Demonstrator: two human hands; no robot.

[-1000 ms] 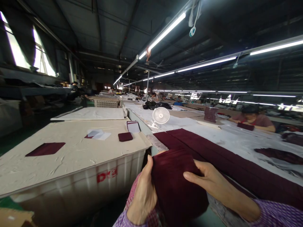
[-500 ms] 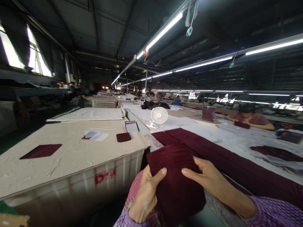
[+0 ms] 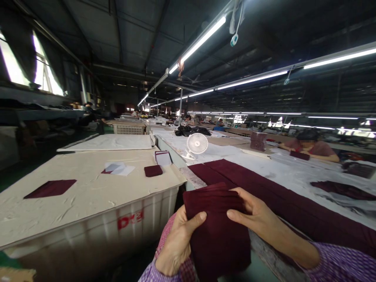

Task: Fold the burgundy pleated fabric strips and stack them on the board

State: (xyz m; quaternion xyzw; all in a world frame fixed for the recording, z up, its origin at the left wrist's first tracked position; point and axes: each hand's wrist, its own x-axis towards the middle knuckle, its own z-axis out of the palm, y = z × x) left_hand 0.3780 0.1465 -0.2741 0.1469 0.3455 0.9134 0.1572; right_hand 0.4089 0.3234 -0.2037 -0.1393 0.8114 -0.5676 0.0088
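Between my two hands is a dark maroon fabric piece [image 3: 220,235], raised in front of me with its top part gathered in folds. My left hand [image 3: 183,239] grips its left edge, thumb on the near face and fingers behind. On the right side my right hand [image 3: 258,215] pinches the cloth near the top, its thumb in front and the other fingers largely behind. Long maroon cloth [image 3: 264,192] lies on the white table [image 3: 229,154] just beyond. Over on the cream-covered bin top [image 3: 96,203] lie a flat maroon piece [image 3: 50,188] and a small maroon folded piece [image 3: 153,170].
White paper-like pieces [image 3: 119,168] and a white-and-maroon stack [image 3: 163,158] lie on the bin top. A white fan [image 3: 197,143] stands at the table's left edge, black cloth [image 3: 192,130] behind it. Across the table a co-worker [image 3: 314,147] leans over a maroon piece.
The top of the maroon fabric has bunched into folds between my hands. My right fingers have shifted slightly up and left; both hands keep their grip.
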